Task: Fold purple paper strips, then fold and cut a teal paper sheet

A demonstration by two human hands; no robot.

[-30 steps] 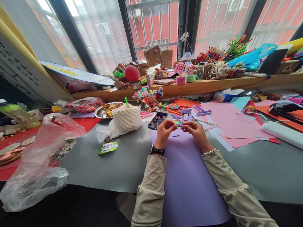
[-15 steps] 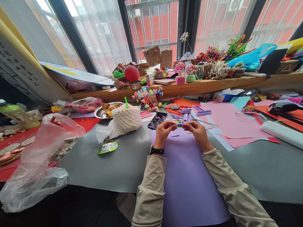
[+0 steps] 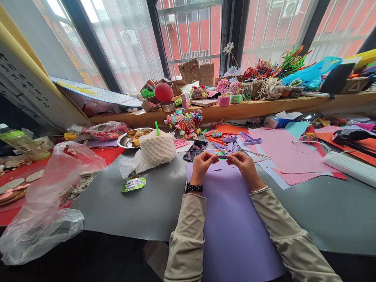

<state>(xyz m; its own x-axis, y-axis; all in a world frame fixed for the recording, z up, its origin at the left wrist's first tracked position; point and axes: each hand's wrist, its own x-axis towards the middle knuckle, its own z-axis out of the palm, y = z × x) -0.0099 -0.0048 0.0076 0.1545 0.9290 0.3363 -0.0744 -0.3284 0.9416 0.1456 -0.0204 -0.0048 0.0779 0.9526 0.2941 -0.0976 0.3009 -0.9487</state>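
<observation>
My left hand [image 3: 203, 165] and my right hand [image 3: 243, 166] face each other over a large purple sheet of paper [image 3: 235, 227]. Thumb and fingertips of both are pinched together on a thin purple paper strip [image 3: 222, 156], stretched level between them. Much of the strip is hidden by the fingers. Just beyond lies a loose pile of folded purple paper strips [image 3: 233, 146]. A small purple scrap [image 3: 217, 169] rests on the sheet between the wrists. Left of the hands is a black phone [image 3: 195, 150].
A coconut in white foam netting [image 3: 158, 149] with a green straw stands left. Behind it is a metal bowl [image 3: 121, 141]. Pink paper sheets [image 3: 289, 152] and a white power strip [image 3: 351, 166] lie right. A clear plastic bag [image 3: 44, 207] hangs over the left edge.
My right hand has shifted very slightly left, toward my left hand. Both hands keep their pinch on the strip, and the surrounding things lie as before.
</observation>
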